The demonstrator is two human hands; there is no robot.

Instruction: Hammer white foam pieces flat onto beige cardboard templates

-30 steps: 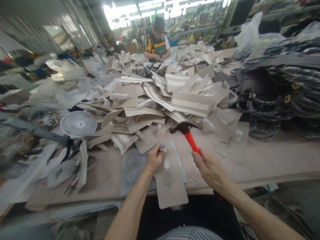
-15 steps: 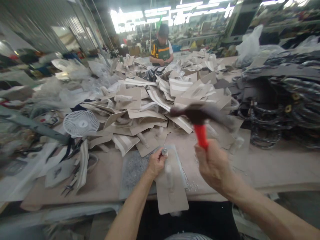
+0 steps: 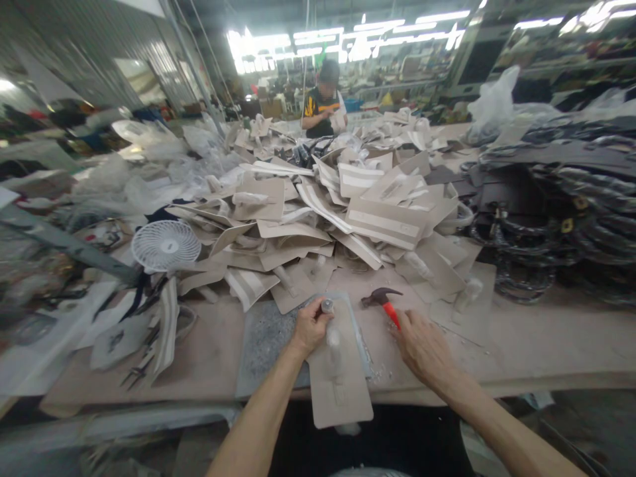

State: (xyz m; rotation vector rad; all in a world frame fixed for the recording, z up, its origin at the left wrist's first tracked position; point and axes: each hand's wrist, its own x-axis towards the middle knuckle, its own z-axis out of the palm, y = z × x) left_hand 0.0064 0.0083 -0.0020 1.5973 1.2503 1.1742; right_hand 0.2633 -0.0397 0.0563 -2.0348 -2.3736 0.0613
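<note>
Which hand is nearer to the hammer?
Right. The right hand is on the hammer; the left hand is off to its left, holding a metal-topped tool.

No readable text — at least none discernible

Looks forward and down from the head, close above left hand and right hand. Faces across the table and heaped panels toward a person farther off.
</note>
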